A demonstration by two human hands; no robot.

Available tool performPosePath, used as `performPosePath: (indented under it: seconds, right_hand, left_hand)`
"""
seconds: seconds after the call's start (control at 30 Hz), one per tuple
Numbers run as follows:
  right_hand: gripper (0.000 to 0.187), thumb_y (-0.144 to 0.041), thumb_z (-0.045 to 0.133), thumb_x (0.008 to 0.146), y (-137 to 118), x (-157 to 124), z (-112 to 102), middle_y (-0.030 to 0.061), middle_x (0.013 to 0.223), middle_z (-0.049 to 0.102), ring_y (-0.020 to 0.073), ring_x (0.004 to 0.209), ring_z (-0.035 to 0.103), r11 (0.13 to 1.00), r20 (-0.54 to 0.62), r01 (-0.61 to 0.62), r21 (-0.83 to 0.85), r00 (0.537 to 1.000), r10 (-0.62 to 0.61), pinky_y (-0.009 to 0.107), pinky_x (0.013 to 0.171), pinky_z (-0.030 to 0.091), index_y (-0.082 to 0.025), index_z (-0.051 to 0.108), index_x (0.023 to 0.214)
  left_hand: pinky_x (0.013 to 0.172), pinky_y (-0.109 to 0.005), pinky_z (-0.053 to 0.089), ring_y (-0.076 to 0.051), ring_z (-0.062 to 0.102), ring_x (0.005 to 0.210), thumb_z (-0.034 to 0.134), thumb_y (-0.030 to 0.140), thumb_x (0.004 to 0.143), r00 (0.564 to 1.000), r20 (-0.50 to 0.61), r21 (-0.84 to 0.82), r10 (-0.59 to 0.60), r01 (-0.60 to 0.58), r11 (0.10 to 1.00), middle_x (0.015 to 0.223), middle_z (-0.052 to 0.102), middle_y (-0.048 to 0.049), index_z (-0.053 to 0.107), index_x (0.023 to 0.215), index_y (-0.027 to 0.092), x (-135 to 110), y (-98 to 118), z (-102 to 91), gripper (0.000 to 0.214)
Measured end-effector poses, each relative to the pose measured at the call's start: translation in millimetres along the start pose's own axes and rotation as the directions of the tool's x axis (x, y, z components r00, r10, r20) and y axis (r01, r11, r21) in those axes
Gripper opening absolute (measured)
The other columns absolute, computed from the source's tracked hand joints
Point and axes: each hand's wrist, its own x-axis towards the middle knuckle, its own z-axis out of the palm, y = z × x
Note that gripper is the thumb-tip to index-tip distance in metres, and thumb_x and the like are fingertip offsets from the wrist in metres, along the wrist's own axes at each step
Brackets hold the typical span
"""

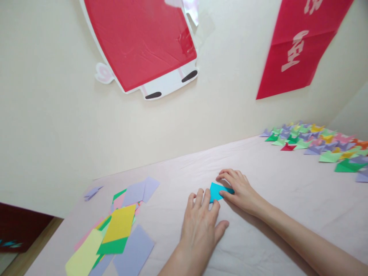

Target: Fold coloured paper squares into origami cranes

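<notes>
A small folded piece of bright blue paper lies on the pale cloth surface, its narrow end running under my right hand. The thumb of that hand presses on the paper, while its other fingers curl at the far side. On the paper's left edge rest the fingertips of my left hand, palm down. Its fingers are spread and its thumb sticks out to the right. Part of the blue paper is hidden by my fingers.
Loose coloured paper sheets lie overlapping at the left, with a small folded lilac piece behind them. Many folded paper birds stand at the back right. A wall with red decorations rises behind the cloth-covered surface.
</notes>
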Motion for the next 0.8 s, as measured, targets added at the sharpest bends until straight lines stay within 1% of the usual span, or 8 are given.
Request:
performPosePath:
  seconds: [0.1,0.23,0.47,0.6,0.63,0.7,0.77,0.8]
  right_hand:
    - [0.027,-0.02,0.057,0.08,0,0,-1,0.01,0.121,0.058,0.0291,0.109,0.05,1.0,0.002,0.016,0.003,1.0,-0.016,0.047,0.094,0.04,-0.023,0.06,0.106]
    - [0.027,-0.022,0.056,0.08,2,0,0,0.0098,0.12,0.058,0.0293,0.108,0.051,1.0,-0.005,0.027,0.0,1.0,-0.027,0.046,0.093,0.04,-0.025,0.06,0.107]
    - [0.027,-0.02,0.057,0.078,2,0,1,0.0102,0.122,0.058,0.0292,0.109,0.05,1.0,-0.013,0.015,0.005,1.0,-0.015,0.047,0.094,0.04,-0.023,0.06,0.105]
    - [0.026,-0.025,0.057,0.083,3,-1,-2,0.0103,0.125,0.058,0.0293,0.113,0.05,0.999,0.016,0.025,0.042,1.0,-0.025,0.049,0.097,0.039,-0.024,0.061,0.108]
    - [0.028,-0.028,0.059,0.083,4,-1,-3,0.0105,0.127,0.058,0.03,0.116,0.05,0.998,0.036,0.033,0.054,0.999,-0.035,0.049,0.098,0.038,-0.024,0.062,0.111]
    - [0.038,-0.034,0.065,0.08,6,-2,-5,0.0113,0.132,0.056,0.0322,0.123,0.046,0.996,0.079,0.059,0.072,0.995,-0.064,0.051,0.101,0.037,-0.025,0.062,0.116]
    - [0.047,-0.035,0.07,0.075,7,-2,-7,0.0116,0.137,0.053,0.0334,0.128,0.042,0.992,0.112,0.088,0.089,0.989,-0.098,0.052,0.105,0.035,-0.025,0.061,0.12]
    - [0.048,-0.033,0.071,0.074,8,-3,-9,0.0114,0.138,0.052,0.0332,0.13,0.041,0.989,0.123,0.102,0.104,0.986,-0.114,0.052,0.106,0.034,-0.025,0.061,0.121]
  left_hand:
    - [0.103,-0.054,0.041,-0.034,0.049,0.127,0.071,0.048,0.081,1.0,0.017,-0.009,-0.013,0.013,1.0,0.141,0.054,-0.0095,0.065,0.102,0.021,-4,-5,-5.9,0.035]
    - [0.102,-0.056,0.041,-0.036,0.047,0.128,0.073,0.046,0.081,0.999,0.028,-0.014,-0.025,0.025,1.0,0.143,0.052,-0.0092,0.066,0.099,0.021,-8,-12,-10.8,0.031]
    - [0.102,-0.055,0.04,-0.035,0.047,0.128,0.072,0.041,0.082,0.999,0.007,-0.023,-0.053,0.053,0.998,0.144,0.051,-0.0088,0.066,0.095,0.021,-17,-15,-11.9,0.025]
    - [0.102,-0.056,0.039,-0.035,0.046,0.128,0.069,0.036,0.084,0.994,-0.013,-0.037,-0.111,0.11,0.993,0.143,0.052,-0.0083,0.065,0.093,0.021,-30,-16,-10.7,0.018]
    - [0.102,-0.057,0.039,-0.035,0.046,0.128,0.068,0.035,0.084,0.992,-0.018,-0.045,-0.126,0.126,0.991,0.143,0.052,-0.008,0.065,0.095,0.021,-34,-16,-9.3,0.018]
    - [0.102,-0.058,0.039,-0.035,0.046,0.127,0.065,0.033,0.085,0.988,-0.031,-0.072,-0.154,0.151,0.986,0.142,0.052,-0.0081,0.064,0.1,0.021,-41,-15,-5.1,0.019]
    - [0.101,-0.057,0.04,-0.034,0.048,0.125,0.062,0.028,0.086,0.984,-0.062,-0.119,-0.169,0.161,0.98,0.14,0.054,-0.0098,0.062,0.108,0.02,-46,-14,-0.2,0.023]
    - [0.102,-0.056,0.04,-0.034,0.047,0.126,0.06,0.025,0.086,0.982,-0.083,-0.148,-0.172,0.158,0.976,0.139,0.054,-0.0114,0.059,0.115,0.018,-46,-13,1.7,0.029]
